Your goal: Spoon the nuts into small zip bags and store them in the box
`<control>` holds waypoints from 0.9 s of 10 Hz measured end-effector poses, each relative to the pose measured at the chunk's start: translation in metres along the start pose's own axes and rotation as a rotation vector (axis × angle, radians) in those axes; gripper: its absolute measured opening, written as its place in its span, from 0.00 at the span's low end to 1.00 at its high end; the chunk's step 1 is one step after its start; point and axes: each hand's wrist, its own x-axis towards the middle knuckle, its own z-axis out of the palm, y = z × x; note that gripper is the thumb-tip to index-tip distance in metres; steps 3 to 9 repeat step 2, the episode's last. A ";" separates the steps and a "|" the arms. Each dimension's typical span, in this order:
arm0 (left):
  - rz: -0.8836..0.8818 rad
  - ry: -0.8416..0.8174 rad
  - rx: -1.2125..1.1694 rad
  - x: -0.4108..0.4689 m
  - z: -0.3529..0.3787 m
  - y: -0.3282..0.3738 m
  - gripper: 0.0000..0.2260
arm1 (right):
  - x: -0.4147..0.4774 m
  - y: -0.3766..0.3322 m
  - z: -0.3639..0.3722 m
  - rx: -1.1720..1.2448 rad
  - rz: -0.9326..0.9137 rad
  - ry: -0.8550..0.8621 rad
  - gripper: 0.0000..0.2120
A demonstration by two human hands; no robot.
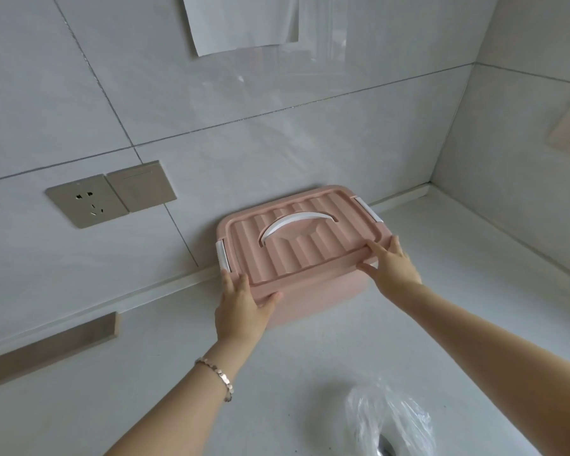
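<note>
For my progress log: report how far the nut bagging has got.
Either nearly finished or not started; the pink box hides its contents. Done: the lid sits on it. In hand: the left hand and right hand each pinch a front corner of the lid. Left: a crumpled clear bag lies on the counter; no nuts or zip bags show, so storage is unconfirmed.

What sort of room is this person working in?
Probably a home kitchen: a pale speckled stone counter meets glossy grey wall tiles in a corner, with a brushed-metal wall socket just above it.
</note>
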 end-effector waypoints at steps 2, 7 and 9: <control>0.080 -0.053 0.164 -0.008 -0.014 0.003 0.30 | -0.029 -0.011 0.001 -0.101 0.008 -0.097 0.23; 0.080 -0.053 0.164 -0.008 -0.014 0.003 0.30 | -0.029 -0.011 0.001 -0.101 0.008 -0.097 0.23; 0.080 -0.053 0.164 -0.008 -0.014 0.003 0.30 | -0.029 -0.011 0.001 -0.101 0.008 -0.097 0.23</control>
